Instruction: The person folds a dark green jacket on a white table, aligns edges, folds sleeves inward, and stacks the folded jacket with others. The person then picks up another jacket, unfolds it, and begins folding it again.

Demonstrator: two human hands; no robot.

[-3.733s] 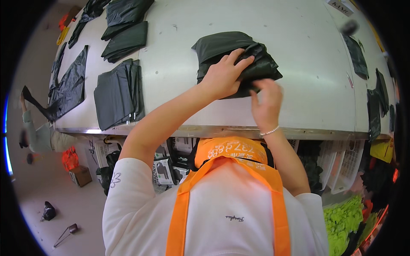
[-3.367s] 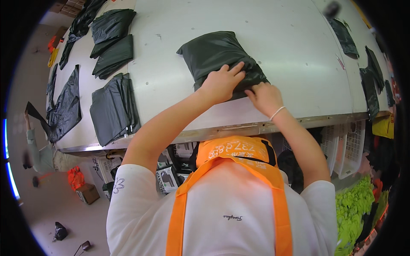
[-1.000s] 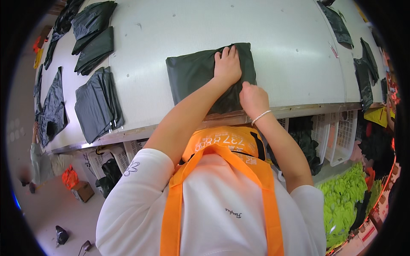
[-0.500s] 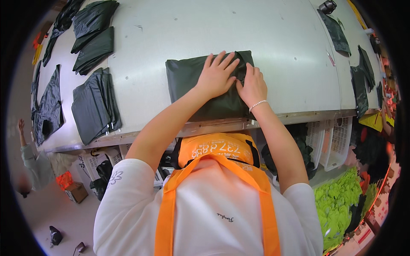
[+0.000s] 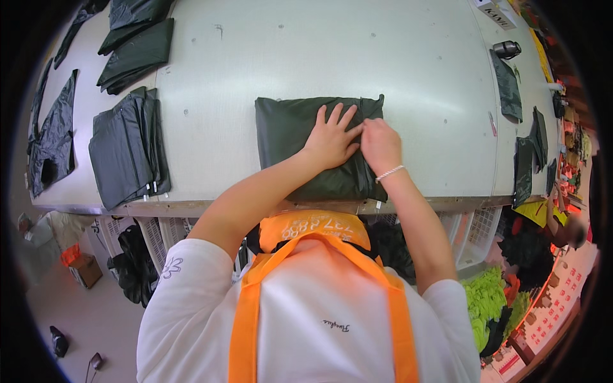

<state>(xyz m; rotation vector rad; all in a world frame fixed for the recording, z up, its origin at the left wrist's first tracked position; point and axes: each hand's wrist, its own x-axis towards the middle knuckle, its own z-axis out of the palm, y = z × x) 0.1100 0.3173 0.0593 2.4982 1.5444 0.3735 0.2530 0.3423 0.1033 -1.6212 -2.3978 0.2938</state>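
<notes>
In front of me on the table lies a folded dark green garment [image 5: 281, 131] of thin, slightly shiny cloth, with a small white tag at its near right edge. My left hand [image 5: 331, 138] rests flat on it, right of the middle, fingers spread. Close beside, my right hand [image 5: 382, 147], wearing a beaded bracelet, has its fingers closed in a pinch at a fold on the garment's right part. The pinched bit of cloth is mostly hidden by the fingers.
Dark folded garments [image 5: 124, 150] lie in stacks at the left, with more at the right [image 5: 507, 86]. A dark bottle [image 5: 507, 49] stands far right. Below the table edge are white plastic crates [image 5: 480, 236] and bright green cloth [image 5: 483, 297]. Another person [image 5: 565, 226] is at the right.
My right hand's fingers have closed from a loose, extended pose into a pinch on the cloth. The left hand stays spread on the garment. The whole view has shifted slightly.
</notes>
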